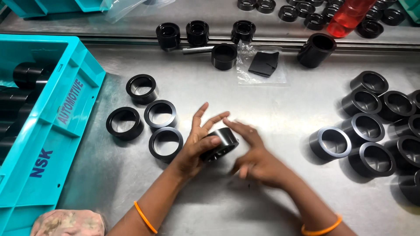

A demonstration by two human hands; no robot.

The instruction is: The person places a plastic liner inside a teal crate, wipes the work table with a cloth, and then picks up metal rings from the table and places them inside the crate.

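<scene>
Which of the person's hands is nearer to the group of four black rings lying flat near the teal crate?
The left hand. It lies just right of the four black rings, almost beside the lowest one, holding a black sleeve. The right hand is farther right, beyond that sleeve.

The work surface is a grey brushed-metal table (271, 113). On its left edge stands a turquoise plastic crate (65, 113). Beside the crate lie four flat black rings (144, 116), close together. On the right side is a group of black short cylindrical sleeves (372, 126), most of them touching each other. At the back lies a clear plastic bag with a black piece inside (262, 65), next to a black round cup-shaped part (224, 56) and a thin metal rod (197, 50).
</scene>
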